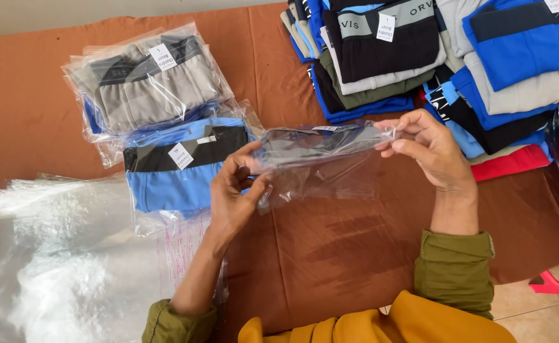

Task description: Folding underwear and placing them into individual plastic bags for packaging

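My left hand and my right hand hold a clear plastic bag between them, above the brown cloth. A folded grey and black garment sits inside the bag. The left hand pinches the bag's left end, and the right hand's fingers grip its right end. The bag's lower flap hangs loose and transparent. Both arms wear olive green sleeves.
Bagged garments in grey and blue are stacked at the left on the brown table cloth. Piles of unbagged folded garments lie at the top right. A heap of clear bags covers the lower left. A red stool corner shows at the right.
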